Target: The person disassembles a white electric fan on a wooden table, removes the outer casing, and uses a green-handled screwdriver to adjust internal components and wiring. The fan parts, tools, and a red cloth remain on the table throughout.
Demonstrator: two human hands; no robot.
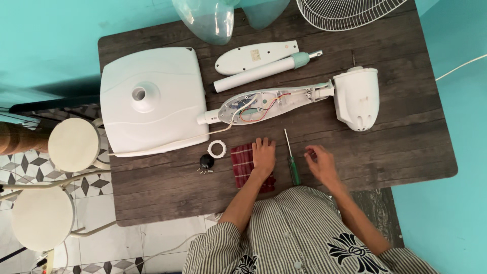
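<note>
Screwdriver [291, 158] between both hands' fingers [310, 153]

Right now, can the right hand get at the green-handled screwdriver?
Probably yes: the right hand rests just beside the screwdriver, with only bare table between them and nothing lying across it.

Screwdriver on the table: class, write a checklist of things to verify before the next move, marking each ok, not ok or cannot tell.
1. Screwdriver lies free between the hands, nothing on it: ok.
2. Right hand is near the screwdriver, holding no tool that shows: ok.
3. Left hand rests flat on the red cloth: ok.
4. Open housing has its wires showing, cover set apart: ok.
5. Screws lie together by the black knob: ok.
6. All screws are out of the housing: cannot tell.
</note>
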